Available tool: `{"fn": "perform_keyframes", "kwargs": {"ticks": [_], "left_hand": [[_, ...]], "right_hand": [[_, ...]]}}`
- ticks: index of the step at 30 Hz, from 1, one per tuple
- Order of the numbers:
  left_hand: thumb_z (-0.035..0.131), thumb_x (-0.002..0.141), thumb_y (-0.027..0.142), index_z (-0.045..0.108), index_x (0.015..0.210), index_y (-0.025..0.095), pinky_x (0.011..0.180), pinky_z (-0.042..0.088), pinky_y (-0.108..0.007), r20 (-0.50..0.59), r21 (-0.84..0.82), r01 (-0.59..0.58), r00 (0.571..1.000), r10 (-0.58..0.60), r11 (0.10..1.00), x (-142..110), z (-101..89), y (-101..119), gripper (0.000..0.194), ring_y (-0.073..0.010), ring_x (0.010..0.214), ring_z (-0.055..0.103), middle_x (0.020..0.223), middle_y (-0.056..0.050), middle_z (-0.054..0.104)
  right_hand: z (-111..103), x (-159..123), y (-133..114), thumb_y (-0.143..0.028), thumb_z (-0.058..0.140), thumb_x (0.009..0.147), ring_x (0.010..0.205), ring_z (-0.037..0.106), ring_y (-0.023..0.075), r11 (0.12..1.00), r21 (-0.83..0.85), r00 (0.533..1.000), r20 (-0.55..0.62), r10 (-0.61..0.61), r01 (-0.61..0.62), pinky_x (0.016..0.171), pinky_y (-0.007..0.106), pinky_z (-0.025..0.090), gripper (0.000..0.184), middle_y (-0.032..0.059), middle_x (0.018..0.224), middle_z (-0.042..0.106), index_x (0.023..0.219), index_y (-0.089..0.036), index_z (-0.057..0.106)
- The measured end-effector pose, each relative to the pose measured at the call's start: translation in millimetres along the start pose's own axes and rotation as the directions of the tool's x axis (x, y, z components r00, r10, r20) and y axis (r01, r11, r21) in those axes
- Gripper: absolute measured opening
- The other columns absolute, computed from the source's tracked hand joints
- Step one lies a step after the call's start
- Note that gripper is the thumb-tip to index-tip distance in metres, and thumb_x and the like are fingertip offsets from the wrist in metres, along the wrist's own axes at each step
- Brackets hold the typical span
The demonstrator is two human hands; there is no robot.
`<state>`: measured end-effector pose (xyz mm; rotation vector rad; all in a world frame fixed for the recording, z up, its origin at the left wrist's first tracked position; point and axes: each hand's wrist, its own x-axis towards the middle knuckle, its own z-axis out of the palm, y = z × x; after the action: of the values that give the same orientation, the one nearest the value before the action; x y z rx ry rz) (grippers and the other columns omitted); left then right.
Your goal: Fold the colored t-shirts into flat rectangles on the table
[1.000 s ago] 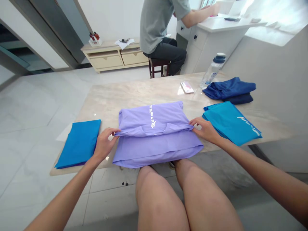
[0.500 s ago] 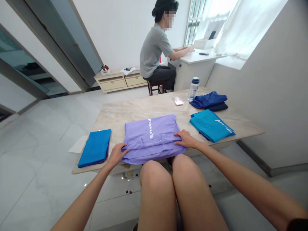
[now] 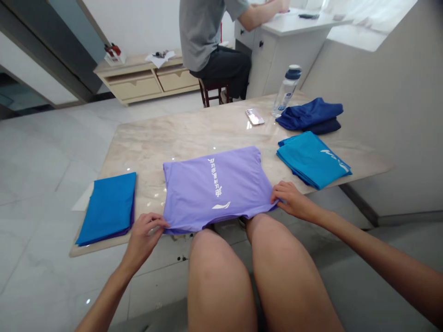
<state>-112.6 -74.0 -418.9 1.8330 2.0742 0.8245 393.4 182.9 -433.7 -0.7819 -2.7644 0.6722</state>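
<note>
On the counter [image 3: 148,138], a shirt [image 3: 238,177] lies at the near edge between a blue stack [image 3: 110,205] and teal stack [image 3: 308,159], its corners pinched by left hand [image 3: 144,233] and right hand [image 3: 294,200].

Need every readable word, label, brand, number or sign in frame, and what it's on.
Nothing reads clearly enough to quote.
Purple garment: a line of white characters, too blurred to read.
Same garment, near edge: a white swoosh-like mark, no legible letters.
Teal folded garment: white script-like print, illegible at this angle.
Water bottle: blue label, too small to read.
</note>
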Motion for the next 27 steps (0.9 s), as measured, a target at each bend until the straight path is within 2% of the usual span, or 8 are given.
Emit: {"fn": "perform_keyframes", "kwargs": {"ticks": [5,9,13,15,17,20,23,27], "left_hand": [[0.064,0.096,0.042,0.085,0.089,0.034,0.089,0.057,-0.044,0.125,0.050,0.006,0.992,-0.013,0.999,-9.8,4.0,-5.4,0.023,-0.0296,0.097,0.074,0.098,-0.006,0.082],[0.064,0.096,0.048,0.083,0.088,0.033,0.088,0.058,-0.044,0.161,0.120,-0.023,0.987,0.004,0.993,-7.1,-15.7,15.2,0.025,-0.0312,0.096,0.077,0.098,-0.007,0.085],[0.061,0.097,0.049,0.082,0.090,0.031,0.088,0.059,-0.043,0.111,0.164,-0.077,0.992,0.059,0.983,16.5,-50.1,70.1,0.028,-0.0311,0.095,0.078,0.101,-0.007,0.085],[0.060,0.097,0.049,0.082,0.093,0.032,0.088,0.059,-0.042,0.078,0.170,-0.096,0.993,0.083,0.981,38.6,-62.0,109.1,0.028,-0.0299,0.092,0.077,0.103,-0.006,0.085],[0.062,0.096,0.048,0.082,0.096,0.032,0.088,0.059,-0.042,0.078,0.163,-0.105,0.993,0.093,0.981,65.9,-62.9,151.2,0.026,-0.0291,0.091,0.076,0.103,-0.005,0.085],[0.066,0.094,0.038,0.083,0.101,0.029,0.089,0.057,-0.039,0.142,0.142,-0.095,0.987,0.075,0.985,108.5,-37.1,208.7,0.021,-0.0281,0.094,0.077,0.101,-0.005,0.085],[0.067,0.094,0.028,0.084,0.103,0.023,0.092,0.056,-0.036,0.231,0.124,-0.008,0.973,-0.022,0.992,140.9,16.3,248.4,0.019,-0.0272,0.099,0.077,0.103,-0.009,0.084],[0.069,0.093,0.019,0.085,0.099,0.018,0.089,0.055,-0.035,0.322,0.136,0.050,0.942,-0.092,0.990,157.0,95.6,271.7,0.018,-0.0284,0.100,0.079,0.101,-0.014,0.084]], "right_hand": [[4.0,-2.8,-9.4,-0.023,0.068,0.101,0.109,0.061,0.0307,0.996,-0.038,0.996,0.052,-0.078,0.080,0.097,0.045,0.044,0.019,0.0109,0.115,0.074,0.115,-0.028,0.081],[-4.2,-4.8,-23.8,-0.016,0.063,0.102,0.104,0.064,0.0273,0.979,-0.096,0.978,0.125,-0.164,0.177,0.094,0.040,0.046,0.023,0.0097,0.108,0.076,0.103,-0.027,0.084],[-30.8,-10.9,-33.7,-0.007,0.067,0.093,0.103,0.071,0.0259,0.995,-0.080,0.973,0.226,-0.048,0.068,0.091,0.033,0.050,0.028,0.0074,0.107,0.081,0.100,-0.026,0.086],[-52.9,-10.4,-37.1,-0.010,0.069,0.093,0.104,0.075,0.0259,0.998,-0.059,0.982,0.184,0.046,-0.035,0.090,0.031,0.052,0.027,0.0074,0.110,0.082,0.106,-0.025,0.087],[-79.2,-5.0,-40.5,-0.016,0.068,0.097,0.104,0.076,0.0268,0.989,-0.059,0.988,0.064,0.141,-0.137,0.089,0.031,0.052,0.022,0.0089,0.110,0.083,0.107,-0.023,0.086],[-118.8,14.0,-46.8,-0.023,0.067,0.101,0.100,0.076,0.0261,0.962,-0.004,0.951,-0.151,0.270,-0.274,0.088,0.030,0.053,0.019,0.0100,0.108,0.084,0.105,-0.021,0.085],[-145.1,44.4,-52.1,-0.023,0.068,0.101,0.099,0.076,0.0238,0.914,0.157,0.872,-0.277,0.405,-0.374,0.088,0.027,0.053,0.017,0.0089,0.106,0.085,0.105,-0.020,0.084],[-143.5,88.9,-48.1,-0.021,0.065,0.103,0.101,0.078,0.0226,0.825,0.293,0.775,-0.294,0.559,-0.484,0.090,0.025,0.055,0.021,0.0098,0.105,0.086,0.105,-0.016,0.084]]}}
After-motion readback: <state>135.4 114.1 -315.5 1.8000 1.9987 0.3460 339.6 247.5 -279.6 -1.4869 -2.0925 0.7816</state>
